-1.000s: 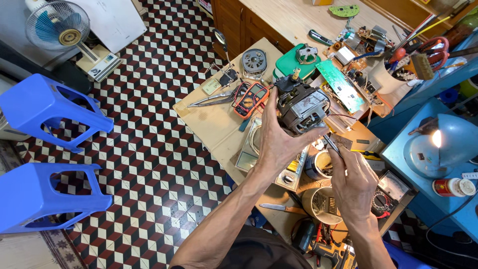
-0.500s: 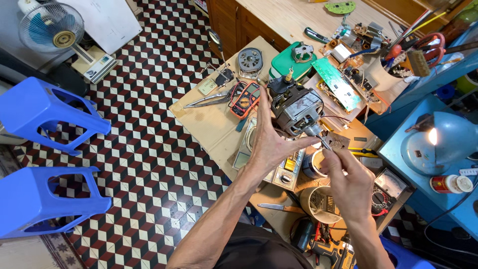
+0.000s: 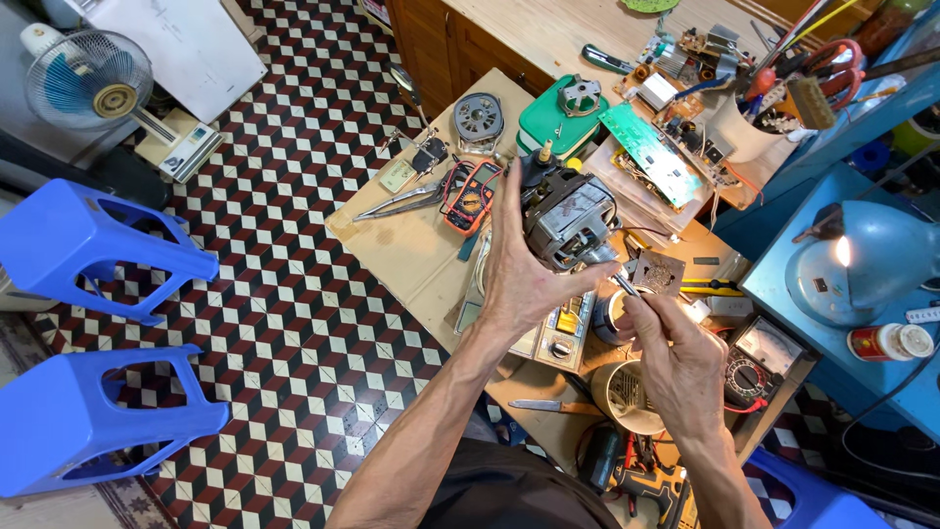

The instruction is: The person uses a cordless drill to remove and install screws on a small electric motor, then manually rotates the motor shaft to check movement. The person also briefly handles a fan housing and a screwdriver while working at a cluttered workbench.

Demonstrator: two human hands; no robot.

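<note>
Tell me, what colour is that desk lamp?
Blue desk lamp, lit, in the head view.

My low wooden surface (image 3: pixel 392 245) sits on the checkered floor (image 3: pixel 284 323). On it lie an orange multimeter (image 3: pixel 470 186), pliers (image 3: pixel 401 201), a round grey speaker part (image 3: pixel 479 118), a green case (image 3: pixel 558 118), a green circuit board (image 3: pixel 651 152) and an analogue meter (image 3: pixel 754 358). Two blue stools (image 3: pixel 88 245) and a fan (image 3: pixel 88 83) stand on the floor.
</note>
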